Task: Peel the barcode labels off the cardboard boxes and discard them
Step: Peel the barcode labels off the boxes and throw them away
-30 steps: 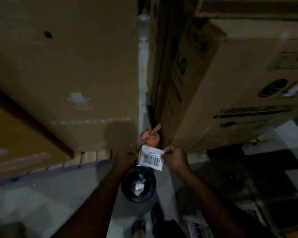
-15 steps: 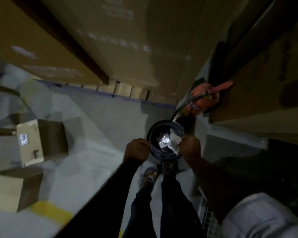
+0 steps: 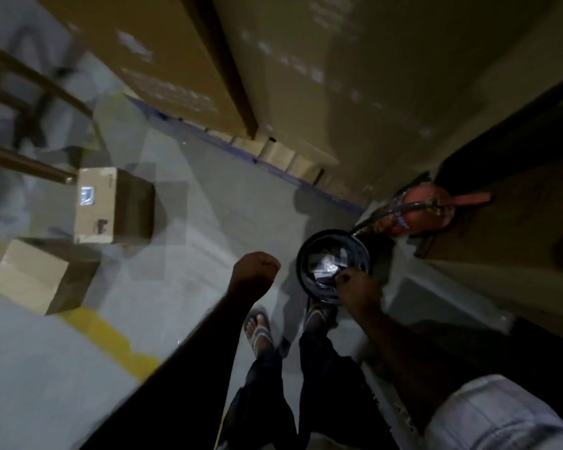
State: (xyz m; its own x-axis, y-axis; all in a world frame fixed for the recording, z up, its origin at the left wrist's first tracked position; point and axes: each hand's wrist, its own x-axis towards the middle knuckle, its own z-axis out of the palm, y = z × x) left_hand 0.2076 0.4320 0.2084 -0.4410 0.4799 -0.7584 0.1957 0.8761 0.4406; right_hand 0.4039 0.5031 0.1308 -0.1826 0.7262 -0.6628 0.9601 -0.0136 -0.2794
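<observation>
The picture is dim and grainy: the grey floor (image 3: 46,368) left of the black bin (image 3: 330,231) catches pale, cool light and is the brightest part, while the tall cardboard boxes (image 3: 306,76) beyond the bin sink into brown murk and the area right of it is nearly black. Soft shadows spread beside the small box (image 3: 95,219) far left of the bin, that box's label (image 3: 87,194) glaring white, and the edges are smeared and bent.

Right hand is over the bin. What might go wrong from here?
The right hand hovers at the near rim of the bin, not over the labels inside, so a sticky one might cling or miss. The fire extinguisher stands close beside the bin; a careless swing might knock it.
</observation>
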